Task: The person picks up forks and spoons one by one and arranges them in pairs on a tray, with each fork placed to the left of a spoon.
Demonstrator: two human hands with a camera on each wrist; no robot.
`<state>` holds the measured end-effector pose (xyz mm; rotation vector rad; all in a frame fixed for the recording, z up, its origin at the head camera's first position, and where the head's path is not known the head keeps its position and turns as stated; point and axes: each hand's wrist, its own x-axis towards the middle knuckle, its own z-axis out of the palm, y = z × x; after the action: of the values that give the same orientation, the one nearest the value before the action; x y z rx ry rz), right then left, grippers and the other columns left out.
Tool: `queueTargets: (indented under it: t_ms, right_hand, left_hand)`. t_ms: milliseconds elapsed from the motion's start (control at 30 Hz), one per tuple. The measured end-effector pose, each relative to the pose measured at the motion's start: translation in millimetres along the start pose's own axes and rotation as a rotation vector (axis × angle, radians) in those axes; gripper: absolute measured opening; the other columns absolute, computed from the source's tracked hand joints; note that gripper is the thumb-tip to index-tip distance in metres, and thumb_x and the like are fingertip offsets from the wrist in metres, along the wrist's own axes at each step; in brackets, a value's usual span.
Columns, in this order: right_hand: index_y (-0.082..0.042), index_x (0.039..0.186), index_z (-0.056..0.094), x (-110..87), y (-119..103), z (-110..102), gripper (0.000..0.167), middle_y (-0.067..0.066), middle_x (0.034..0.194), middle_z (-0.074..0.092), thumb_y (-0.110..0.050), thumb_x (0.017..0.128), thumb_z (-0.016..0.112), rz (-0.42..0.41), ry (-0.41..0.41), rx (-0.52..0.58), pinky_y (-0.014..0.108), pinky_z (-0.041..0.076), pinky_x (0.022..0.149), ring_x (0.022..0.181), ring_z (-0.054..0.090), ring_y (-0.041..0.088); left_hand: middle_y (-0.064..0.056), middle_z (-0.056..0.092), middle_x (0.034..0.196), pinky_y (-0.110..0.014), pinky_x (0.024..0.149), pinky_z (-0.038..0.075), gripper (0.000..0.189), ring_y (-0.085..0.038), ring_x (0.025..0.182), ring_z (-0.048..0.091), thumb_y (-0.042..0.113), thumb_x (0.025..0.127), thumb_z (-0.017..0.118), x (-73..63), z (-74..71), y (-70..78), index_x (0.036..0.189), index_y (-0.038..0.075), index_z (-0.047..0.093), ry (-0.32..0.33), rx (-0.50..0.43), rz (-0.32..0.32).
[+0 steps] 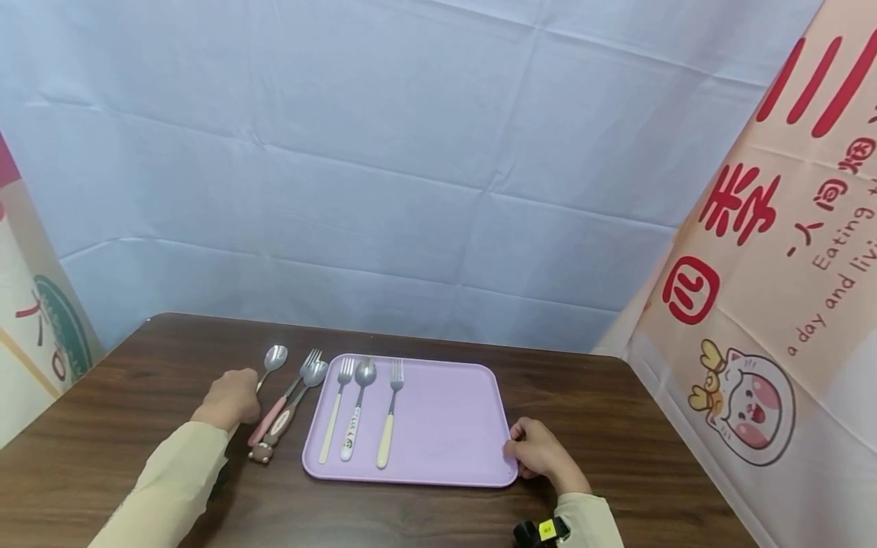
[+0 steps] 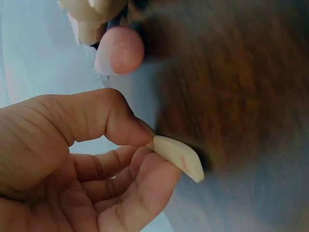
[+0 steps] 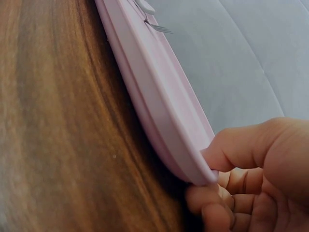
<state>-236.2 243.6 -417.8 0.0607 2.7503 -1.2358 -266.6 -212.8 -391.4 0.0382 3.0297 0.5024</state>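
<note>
My left hand [image 1: 229, 399] is at the left of the table, pinching a spoon by its cream handle [image 2: 178, 157] between thumb and fingers. The metal bowl of that spoon [image 1: 276, 356] points away from me; the hand hides part of its handle in the head view. At the near right corner of a lilac tray [image 1: 452, 426], my right hand [image 1: 544, 453] grips the rim, thumb on top and fingers beneath. On the tray's left half lie a cream-handled fork [image 1: 332, 422], a spoon with a white patterned handle [image 1: 352, 432] and a fork with a pale yellow handle [image 1: 385, 438].
Between my left hand and the tray lie a pink-handled fork [image 1: 274, 415] and a spoon with a brown bear-shaped handle [image 1: 279, 424]. The dark wooden table [image 1: 582, 388] meets a pale blue cloth [image 1: 384, 190] at the back. A printed cloth [image 1: 774, 304] hangs at the right.
</note>
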Motion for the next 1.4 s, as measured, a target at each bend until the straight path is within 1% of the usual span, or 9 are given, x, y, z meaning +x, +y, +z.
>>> queueTargets:
  t_ms: [100, 233, 600, 867, 1033, 1200, 1400]
  right_hand:
    - [-0.001, 0.081, 0.049, -0.1, 0, 0, 0.012, 0.008, 0.055, 0.050, 0.000, 0.072, 0.058, -0.002, -0.003, 0.004, 0.027, 0.044, 0.041, 0.043, 0.048, 0.015]
    - [-0.001, 0.081, 0.049, 0.4, 0, 0, 0.012, 0.008, 0.055, 0.050, 0.000, 0.073, 0.058, 0.003, -0.008, -0.002, 0.027, 0.043, 0.041, 0.043, 0.048, 0.014]
    - [-0.002, 0.081, 0.049, 0.2, 1, -1, 0.012, 0.008, 0.057, 0.049, 0.000, 0.073, 0.058, 0.007, -0.005, -0.010, 0.028, 0.044, 0.041, 0.044, 0.048, 0.015]
    - [-0.002, 0.079, 0.049, -0.4, 1, 0, 0.012, 0.007, 0.052, 0.049, 0.001, 0.072, 0.058, -0.024, 0.006, 0.006, 0.028, 0.044, 0.040, 0.042, 0.048, 0.014]
    - [-0.002, 0.080, 0.049, 0.7, 1, 0, 0.012, 0.007, 0.052, 0.049, 0.000, 0.072, 0.058, -0.026, 0.009, 0.004, 0.028, 0.044, 0.040, 0.042, 0.048, 0.014]
    - [-0.002, 0.080, 0.049, 0.6, 1, 0, 0.012, 0.006, 0.050, 0.048, 0.000, 0.071, 0.057, -0.034, -0.001, 0.020, 0.027, 0.044, 0.040, 0.041, 0.047, 0.013]
    - [-0.002, 0.080, 0.049, -0.4, 1, 0, 0.012, 0.006, 0.051, 0.048, 0.000, 0.072, 0.058, -0.030, 0.000, 0.012, 0.027, 0.044, 0.040, 0.041, 0.047, 0.013]
  left_hand:
    - [-0.020, 0.054, 0.077, -0.046, 0.058, 0.045, 0.011, -0.033, 0.069, 0.052, 0.001, 0.072, 0.062, 1.5, 1.2, 0.7, 0.079, -0.005, 0.054, -0.007, 0.002, -0.027]
    - [-0.024, 0.056, 0.080, -0.048, 0.060, 0.046, 0.015, -0.035, 0.071, 0.053, 0.004, 0.072, 0.063, 2.4, 1.8, 1.5, 0.081, -0.006, 0.056, -0.015, 0.002, -0.037]
    - [-0.014, 0.052, 0.071, -0.042, 0.057, 0.044, 0.012, -0.030, 0.065, 0.049, 0.005, 0.070, 0.063, 1.7, 3.2, 0.7, 0.074, -0.003, 0.054, -0.012, -0.019, -0.018]
    - [-0.012, 0.049, 0.068, -0.038, 0.053, 0.041, 0.013, -0.028, 0.062, 0.047, 0.005, 0.069, 0.063, -2.3, 1.9, 2.2, 0.074, -0.002, 0.052, -0.001, -0.076, -0.040]
    - [-0.011, 0.048, 0.066, -0.037, 0.052, 0.041, 0.013, -0.027, 0.060, 0.047, 0.005, 0.068, 0.062, -4.3, 1.9, 1.2, 0.071, -0.001, 0.051, 0.003, -0.104, -0.043]
    - [-0.011, 0.047, 0.066, -0.036, 0.051, 0.039, 0.014, -0.027, 0.060, 0.046, 0.006, 0.068, 0.062, -5.8, -0.5, -0.7, 0.071, 0.000, 0.050, 0.001, -0.115, -0.051]
    - [-0.010, 0.043, 0.064, -0.032, 0.047, 0.037, 0.015, -0.024, 0.055, 0.044, 0.003, 0.067, 0.061, -7.7, -7.4, -1.7, 0.070, 0.000, 0.048, 0.000, -0.166, -0.056]
